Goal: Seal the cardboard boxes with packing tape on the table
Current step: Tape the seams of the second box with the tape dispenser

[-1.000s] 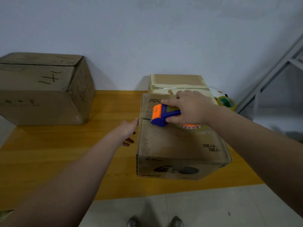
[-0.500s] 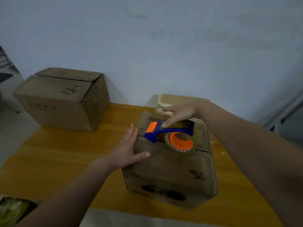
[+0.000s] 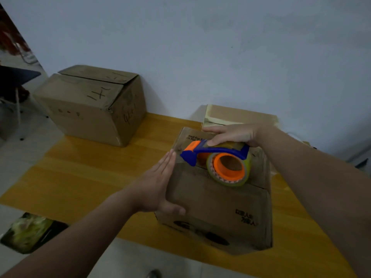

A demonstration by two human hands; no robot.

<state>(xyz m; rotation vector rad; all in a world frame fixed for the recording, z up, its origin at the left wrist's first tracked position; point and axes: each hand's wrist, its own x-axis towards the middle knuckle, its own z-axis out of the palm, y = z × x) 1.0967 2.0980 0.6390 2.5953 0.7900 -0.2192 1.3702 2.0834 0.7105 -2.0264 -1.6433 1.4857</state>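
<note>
A brown cardboard box (image 3: 218, 205) with printed marks stands near the front of the yellow table (image 3: 84, 177). On its top, over the seam between the flaps, rests a blue and orange tape dispenser (image 3: 218, 159) with a clear tape roll. My right hand (image 3: 230, 134) grips the dispenser from above. My left hand (image 3: 156, 189) lies flat against the box's left side, fingers straight and thumb on the front corner. Behind this box a second small box (image 3: 239, 115) with pale tape on top stands against the wall.
A large brown box (image 3: 90, 105) with handwriting stands at the table's back left, overhanging the edge. A dark tray with something green (image 3: 26, 231) lies on the floor at lower left. A chair (image 3: 12, 85) stands at far left. White wall behind.
The view has swung left and closer. My left hand went from the box's top edge to flat against its left side. My right hand has tilted the dispenser, showing the roll's orange core.
</note>
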